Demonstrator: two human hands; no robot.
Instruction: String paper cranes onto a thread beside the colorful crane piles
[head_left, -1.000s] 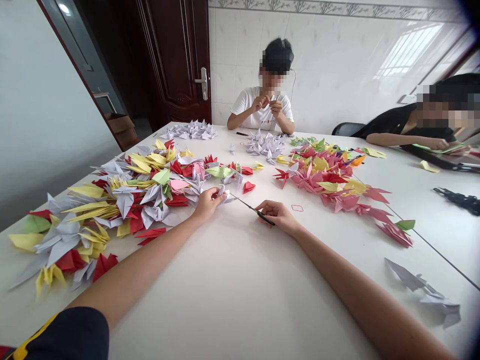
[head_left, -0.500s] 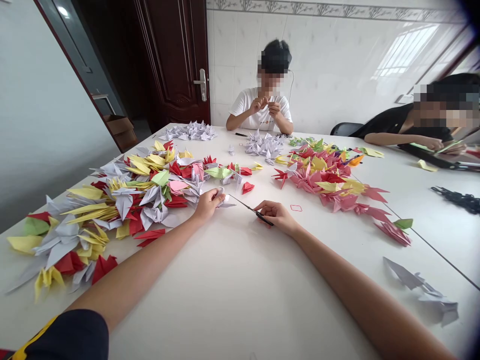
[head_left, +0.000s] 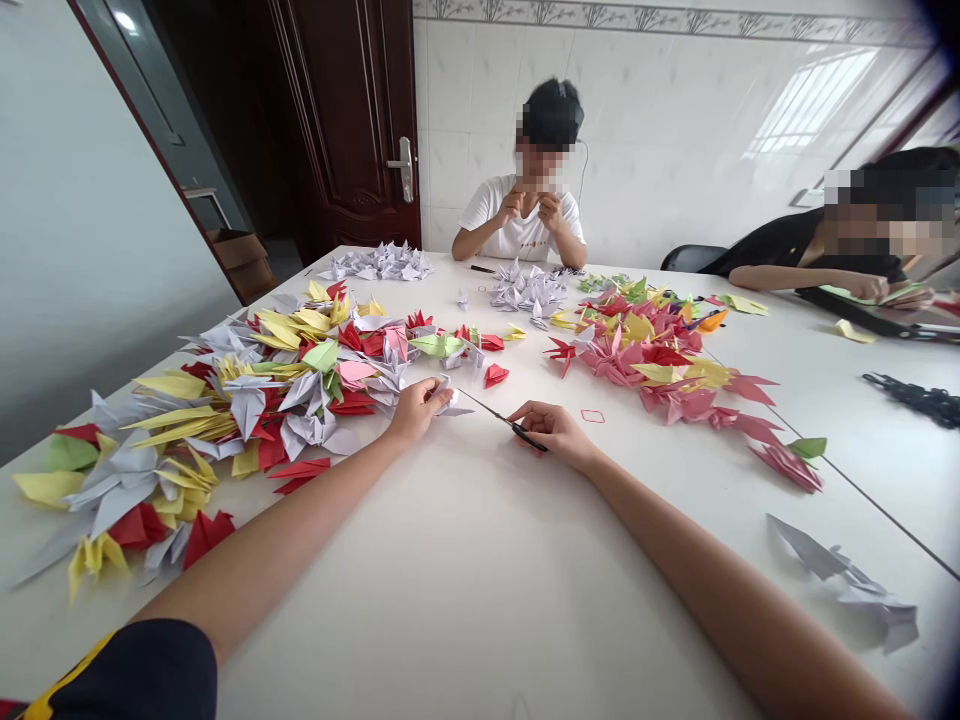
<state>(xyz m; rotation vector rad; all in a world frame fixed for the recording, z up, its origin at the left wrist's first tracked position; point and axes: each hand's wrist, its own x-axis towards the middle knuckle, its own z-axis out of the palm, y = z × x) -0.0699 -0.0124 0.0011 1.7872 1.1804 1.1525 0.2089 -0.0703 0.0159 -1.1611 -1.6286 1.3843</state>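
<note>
At the middle of the white table [head_left: 465, 570], the left hand [head_left: 414, 411] pinches a small white paper crane [head_left: 448, 399]; the right hand [head_left: 551, 432], fingers curled, grips a thin black rod [head_left: 491, 414] pointing toward it.

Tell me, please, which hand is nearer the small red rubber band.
Right. The right hand is just left of the rubber band; the left hand is farther left.
</note>
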